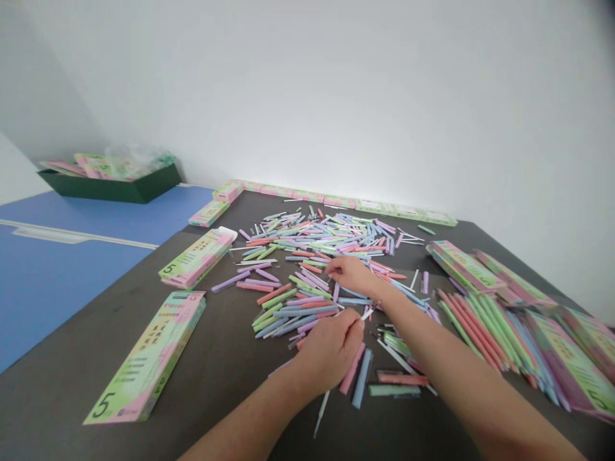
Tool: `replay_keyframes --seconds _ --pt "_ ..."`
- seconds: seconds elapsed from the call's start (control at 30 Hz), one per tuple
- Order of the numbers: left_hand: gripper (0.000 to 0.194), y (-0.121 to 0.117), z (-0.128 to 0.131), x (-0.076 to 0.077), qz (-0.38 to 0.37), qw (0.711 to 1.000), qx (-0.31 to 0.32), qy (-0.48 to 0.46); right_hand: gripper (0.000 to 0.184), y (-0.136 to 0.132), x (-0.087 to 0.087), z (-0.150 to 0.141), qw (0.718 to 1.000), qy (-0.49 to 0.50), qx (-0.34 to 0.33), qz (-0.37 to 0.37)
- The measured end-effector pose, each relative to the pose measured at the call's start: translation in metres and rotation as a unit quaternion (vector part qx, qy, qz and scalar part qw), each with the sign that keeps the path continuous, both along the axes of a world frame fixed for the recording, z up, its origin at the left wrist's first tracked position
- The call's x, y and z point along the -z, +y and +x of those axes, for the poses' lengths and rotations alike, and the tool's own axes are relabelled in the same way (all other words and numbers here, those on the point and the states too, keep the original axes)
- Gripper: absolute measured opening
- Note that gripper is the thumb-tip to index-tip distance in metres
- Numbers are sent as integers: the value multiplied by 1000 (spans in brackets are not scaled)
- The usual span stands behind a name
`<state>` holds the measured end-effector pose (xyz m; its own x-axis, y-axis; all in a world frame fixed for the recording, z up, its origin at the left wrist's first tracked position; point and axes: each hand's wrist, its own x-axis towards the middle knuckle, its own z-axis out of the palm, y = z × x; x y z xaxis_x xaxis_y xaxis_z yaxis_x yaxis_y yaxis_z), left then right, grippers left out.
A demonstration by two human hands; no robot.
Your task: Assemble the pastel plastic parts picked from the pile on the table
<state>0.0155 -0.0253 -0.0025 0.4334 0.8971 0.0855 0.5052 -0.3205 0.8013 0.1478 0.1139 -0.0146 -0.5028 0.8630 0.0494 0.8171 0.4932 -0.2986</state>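
My left hand is closed around a thin white pen refill, whose end sticks out past the thumb. Another white stick shows below that hand; whether it is held or lying on the table I cannot tell. My right hand reaches further forward, its fingers pinched together low over the pile of pastel pen barrels. What is between those fingertips is hidden. Close by the left hand lie blue and purple barrels, a red barrel and a blue one.
Printed cartons marked 5 lie at the left, with another carton behind. A row of cartons lines the dark table's back edge. Sorted barrels and cartons lie right. A dark green tray stands on the blue surface.
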Motion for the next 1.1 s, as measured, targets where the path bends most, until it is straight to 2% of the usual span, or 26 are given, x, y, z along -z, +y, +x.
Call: replay_keyframes --seconds 0.13,0.37,0.57,0.7,0.8,0.9,0.97,1.03,1.1 --pt "27 -1 0 0 -2 1000 -7 -8 19 -1 -1 2 999 2 -24 -36" --pt "27 0 0 2 5 1000 -3 -6 13 0 4 4 999 14 -19 -45" --pt "27 -1 1 3 5 1000 -3 -8 15 -12 -4 7 996 76 35 -30" --pt "27 2 -1 6 13 1000 -9 -3 20 -29 -8 18 987 140 66 -53" --pt "26 7 -4 7 20 1000 -24 5 28 -48 -8 29 953 271 102 -94" --pt "26 13 -9 7 36 998 -37 24 25 -70 -9 41 876 439 149 -137" --pt "26 16 -12 6 56 997 -44 41 22 -85 -10 47 840 501 157 -138" --pt "27 18 -15 5 65 995 -43 57 21 -99 -12 50 826 529 154 -123" --pt "27 17 -17 3 74 994 -35 66 21 -111 -14 50 832 523 156 -98"
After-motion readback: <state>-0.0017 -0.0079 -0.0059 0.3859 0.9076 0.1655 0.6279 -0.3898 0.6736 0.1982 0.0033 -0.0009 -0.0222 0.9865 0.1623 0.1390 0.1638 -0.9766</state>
